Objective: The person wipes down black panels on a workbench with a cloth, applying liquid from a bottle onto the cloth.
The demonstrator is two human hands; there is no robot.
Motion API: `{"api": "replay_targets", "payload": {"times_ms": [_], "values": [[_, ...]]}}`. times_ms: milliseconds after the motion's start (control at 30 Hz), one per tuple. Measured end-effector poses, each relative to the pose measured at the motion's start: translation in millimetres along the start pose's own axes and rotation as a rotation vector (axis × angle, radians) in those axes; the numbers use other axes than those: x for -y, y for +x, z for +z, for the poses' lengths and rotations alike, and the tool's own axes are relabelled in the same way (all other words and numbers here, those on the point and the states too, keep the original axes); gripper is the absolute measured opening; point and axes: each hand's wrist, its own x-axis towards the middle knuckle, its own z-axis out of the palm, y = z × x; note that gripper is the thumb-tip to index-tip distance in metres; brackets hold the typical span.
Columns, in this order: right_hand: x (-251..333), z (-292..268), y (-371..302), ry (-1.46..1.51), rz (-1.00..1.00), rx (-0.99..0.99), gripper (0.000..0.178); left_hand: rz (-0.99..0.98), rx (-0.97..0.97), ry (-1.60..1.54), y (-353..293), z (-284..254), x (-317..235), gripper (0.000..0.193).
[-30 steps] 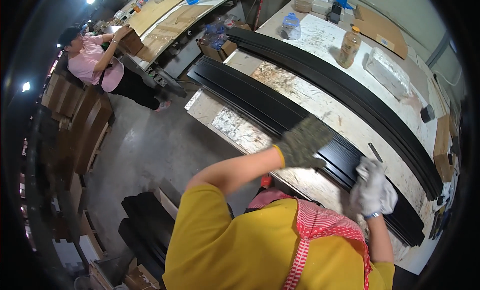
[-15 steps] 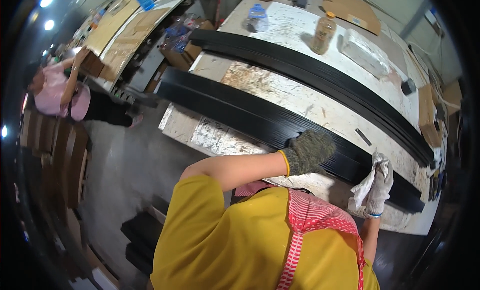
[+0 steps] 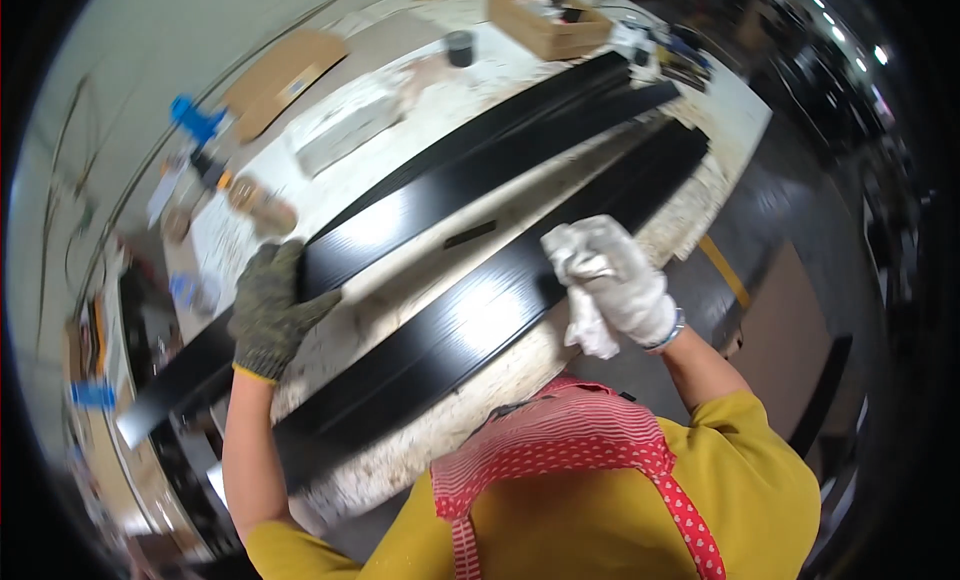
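My left hand (image 3: pixel 275 305), in a dark green knit glove, grips a long black board (image 3: pixel 390 225) near its left part, fingers over the far edge and thumb on the near side. This board slants beside another long black piece (image 3: pixel 520 115), and its left end reaches past the table. Closer to me lies a second black board (image 3: pixel 480 315) with a glossy face. Above its near edge, my right hand (image 3: pixel 625 280) in a white glove is closed on a crumpled white cloth (image 3: pixel 590 325). A short black strip (image 3: pixel 470 234) lies between the boards.
On the stained white table (image 3: pixel 400 450) stand a plastic bottle (image 3: pixel 262 205), a blue spray head (image 3: pixel 197 120), a wrapped white block (image 3: pixel 345 135), a black cup (image 3: pixel 459 48) and an open cardboard box (image 3: pixel 560 40). A brown panel (image 3: pixel 785 330) stands at right.
My view has swung to the right. My left hand has gone from the near board to a far one and gripped it, and that board has shifted left. The cloth stays in my right hand.
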Motion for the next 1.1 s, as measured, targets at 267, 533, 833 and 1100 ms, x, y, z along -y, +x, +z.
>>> {"api": "replay_targets", "payload": {"times_ms": [267, 533, 833, 1100], "values": [[-30, -15, -19, -0.515, -0.043, -0.012, 0.03, -0.025, 0.047, -0.21, 52, 73, 36, 0.066], [-37, -1, -10, -0.414, 0.044, 0.084, 0.036, -0.059, 0.121, -0.231, 59, 122, 62, 0.068], [-49, -39, -3, -0.287, 0.111, -0.031, 0.03, 0.01, 0.16, 0.037, 55, 106, 31, 0.088], [-54, -99, 21, -0.003, 0.043, -0.208, 0.025, 0.27, 0.238, -0.354, -12, 109, -139, 0.11]]}}
